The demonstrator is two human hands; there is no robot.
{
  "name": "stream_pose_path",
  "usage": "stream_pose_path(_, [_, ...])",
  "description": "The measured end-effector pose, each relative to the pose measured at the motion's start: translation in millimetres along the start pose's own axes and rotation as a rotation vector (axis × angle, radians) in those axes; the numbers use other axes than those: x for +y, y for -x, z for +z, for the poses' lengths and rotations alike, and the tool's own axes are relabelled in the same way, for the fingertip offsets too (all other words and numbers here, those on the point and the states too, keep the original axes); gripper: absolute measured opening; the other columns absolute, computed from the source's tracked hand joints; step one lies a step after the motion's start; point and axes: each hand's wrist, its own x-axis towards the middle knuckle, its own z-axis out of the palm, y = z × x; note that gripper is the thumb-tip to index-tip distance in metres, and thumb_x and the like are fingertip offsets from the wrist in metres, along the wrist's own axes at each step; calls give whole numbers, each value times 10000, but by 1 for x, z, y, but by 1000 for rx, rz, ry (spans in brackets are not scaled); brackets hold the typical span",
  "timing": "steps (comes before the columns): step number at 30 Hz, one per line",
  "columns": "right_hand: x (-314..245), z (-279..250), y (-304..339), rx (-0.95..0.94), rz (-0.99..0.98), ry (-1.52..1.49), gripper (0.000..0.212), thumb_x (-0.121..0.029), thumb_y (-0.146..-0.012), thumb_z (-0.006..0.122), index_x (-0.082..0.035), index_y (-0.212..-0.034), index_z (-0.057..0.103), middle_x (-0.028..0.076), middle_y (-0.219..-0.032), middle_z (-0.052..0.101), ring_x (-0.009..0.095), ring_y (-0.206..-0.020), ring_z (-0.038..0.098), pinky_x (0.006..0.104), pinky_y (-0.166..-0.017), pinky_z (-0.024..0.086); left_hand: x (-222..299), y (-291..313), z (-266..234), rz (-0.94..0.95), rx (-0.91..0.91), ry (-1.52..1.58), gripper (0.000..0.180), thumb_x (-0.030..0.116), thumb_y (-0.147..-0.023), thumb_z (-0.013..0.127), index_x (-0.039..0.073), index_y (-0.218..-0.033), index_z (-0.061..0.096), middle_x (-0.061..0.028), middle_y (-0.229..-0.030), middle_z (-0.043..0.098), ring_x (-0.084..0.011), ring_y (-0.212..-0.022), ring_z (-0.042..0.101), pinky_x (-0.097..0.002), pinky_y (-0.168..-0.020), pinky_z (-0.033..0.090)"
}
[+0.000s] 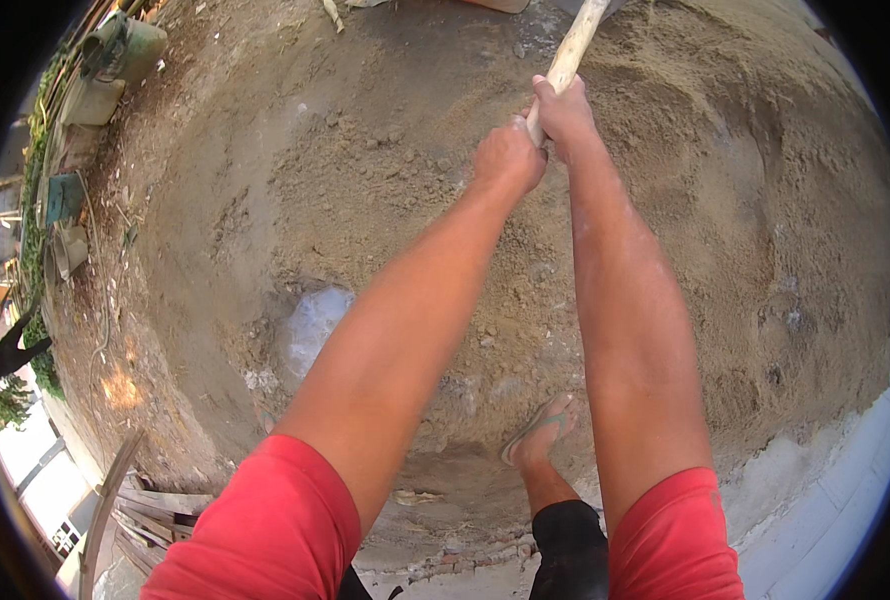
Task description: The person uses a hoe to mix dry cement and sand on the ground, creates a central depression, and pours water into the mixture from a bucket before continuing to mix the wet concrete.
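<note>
Both my arms reach far forward, closed around a pale wooden tool handle that slants up and to the right. My left hand wraps its lower end. Just above and to the right, close beside it, my right hand grips the same wood. At the top edge a bit of grey shows by the handle's far end; the tool's head is mostly cut off by the frame. Under the hands lies loose, clumpy brown sand. A whitish patch lies in it, left of my left forearm, which partly covers it.
My foot in a flip-flop stands on the sand between my arms. Worn buckets and a teal container line the upper left edge. Wooden boards lie at lower left. A pale ledge borders the lower right.
</note>
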Motion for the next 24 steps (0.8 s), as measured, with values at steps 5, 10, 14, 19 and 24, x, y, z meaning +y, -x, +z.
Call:
stream_pose_path(5, [33, 25, 17, 136, -2, 810, 515, -285, -957, 502, 65, -1267, 285, 356, -1162, 590, 458, -1099, 606, 491, -964, 477, -34, 13, 37, -158, -110, 278, 361, 111, -851, 609, -19, -1186, 576, -267, -1157, 647, -413, -1107, 618, -476, -931, 498])
stream_pose_path(10, [24, 24, 71, 123, 119, 796, 594, -299, -951, 535, 82, -1316, 263, 369, -1156, 591, 485, -1092, 600, 507, -962, 465, -36, 67, 14, -224, -186, 291, 399, 100, -847, 620, -27, -1222, 564, -274, -1167, 636, -426, -1117, 606, -492, -935, 490])
stream_pose_path(14, [15, 32, 112, 97, 73, 770, 623, -314, -940, 560, 92, -1324, 283, 385, -1122, 595, 487, -1087, 601, 505, -943, 471, -41, 110, -10, -177, -232, 263, 417, 109, -849, 629, -26, -1236, 548, -277, -1161, 636, -441, -1108, 601, -501, -926, 491])
stream_pose_path(19, [-4, 72, 173, -42, 209, 813, 677, -296, -939, 559, 94, -1379, 223, 381, -1123, 601, 492, -1042, 617, 504, -942, 480, -59, 175, -61, -327, -244, 365, 467, 147, -854, 653, -36, -1257, 503, -304, -1128, 632, -467, -1065, 608, -516, -905, 493])
stream_pose_path(24, [-3, 115, 212, -8, 333, 560, 540, -219, -926, 573, 69, -1302, 314, 297, -996, 651, 408, -827, 695, 474, -767, 564, -80, 257, -134, -419, -367, 224, 500, 279, -848, 697, -74, -1140, 497, -339, -1086, 624, -472, -1052, 615, -490, -864, 501])
